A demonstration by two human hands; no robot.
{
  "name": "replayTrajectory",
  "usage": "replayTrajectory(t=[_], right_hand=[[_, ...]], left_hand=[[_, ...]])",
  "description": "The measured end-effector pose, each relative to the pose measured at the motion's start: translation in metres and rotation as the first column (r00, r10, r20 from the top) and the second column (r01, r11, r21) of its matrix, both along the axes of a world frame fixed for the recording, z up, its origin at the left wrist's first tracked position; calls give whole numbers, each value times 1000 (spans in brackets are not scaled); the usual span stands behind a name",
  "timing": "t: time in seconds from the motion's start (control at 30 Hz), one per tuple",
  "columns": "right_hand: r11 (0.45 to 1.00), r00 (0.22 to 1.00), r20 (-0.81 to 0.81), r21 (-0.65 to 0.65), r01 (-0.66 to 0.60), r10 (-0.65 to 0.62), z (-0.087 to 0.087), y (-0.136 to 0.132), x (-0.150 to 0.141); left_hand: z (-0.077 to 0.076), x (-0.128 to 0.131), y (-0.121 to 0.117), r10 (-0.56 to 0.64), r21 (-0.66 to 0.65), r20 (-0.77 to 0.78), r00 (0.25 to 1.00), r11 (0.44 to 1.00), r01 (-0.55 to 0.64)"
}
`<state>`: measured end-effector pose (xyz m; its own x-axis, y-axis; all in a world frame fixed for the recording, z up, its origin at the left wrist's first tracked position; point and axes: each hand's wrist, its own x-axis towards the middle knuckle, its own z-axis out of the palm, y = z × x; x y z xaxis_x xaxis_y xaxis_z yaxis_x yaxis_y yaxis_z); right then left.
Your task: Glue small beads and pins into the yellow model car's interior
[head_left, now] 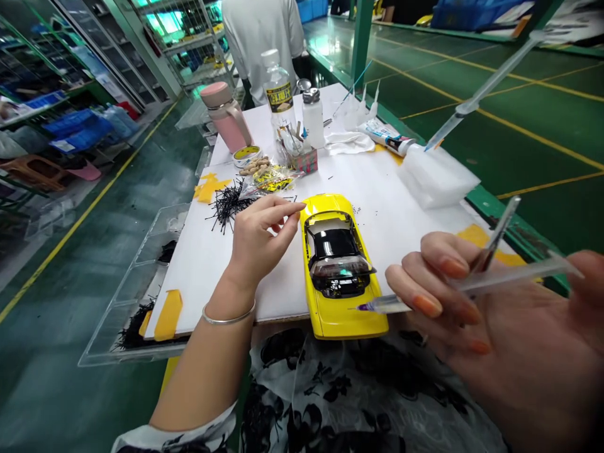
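Yellow model sports car (342,314) lay lengthwise at the near edge of a white surface (415,233), its roof open onto a glossy black cabin, with a curved clear piece (342,267) lying across the opening. Dark specks dotted the white beside it. The left hand (262,233), wearing a thin silver bangle (229,318), hovered just beside the car's near flank, its thumb and fingertips pressed together; whatever they pinched, if anything, was too small to make out. The right hand (495,308) was held up over the surface's right side, with a clear syringe (514,280) clasped across its fingers, the purple-tipped nozzle pointing toward the car. Slim metal tweezers (493,236) appeared to stand between the same fingers. Much loose material remained: a heap of short black bristles (229,204) sat just past the left hand, and more black bristles (134,330) lay in a clear acrylic tray (127,314) at the left. Farther off stood a water bottle (278,88), a pink tumbler (226,116) and a metal-capped dispenser bottle (313,116), with a white foam block (436,176) at the right. A co-worker's white shirt (262,44) showed beyond.
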<state>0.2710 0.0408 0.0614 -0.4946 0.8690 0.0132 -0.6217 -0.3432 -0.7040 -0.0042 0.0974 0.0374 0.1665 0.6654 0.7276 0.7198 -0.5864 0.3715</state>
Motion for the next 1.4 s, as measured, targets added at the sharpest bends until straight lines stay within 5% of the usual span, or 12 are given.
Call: replayTrajectory(t=[0.1,0.7,1.4], right_hand=[[997,995,-57,27,-76,77,1,0,-12],[999,1000,-24,33,14,-14,-9,-11,-32],[997,997,40,50,63,-65,-15,-10,-17]], left_hand=[[-2,-1,-1,-6,-4,53,999,1000,6],[2,-5,-5,57,-10,129,990,998,-56],[4,-6,-6,73,-20,144,987,997,-70]])
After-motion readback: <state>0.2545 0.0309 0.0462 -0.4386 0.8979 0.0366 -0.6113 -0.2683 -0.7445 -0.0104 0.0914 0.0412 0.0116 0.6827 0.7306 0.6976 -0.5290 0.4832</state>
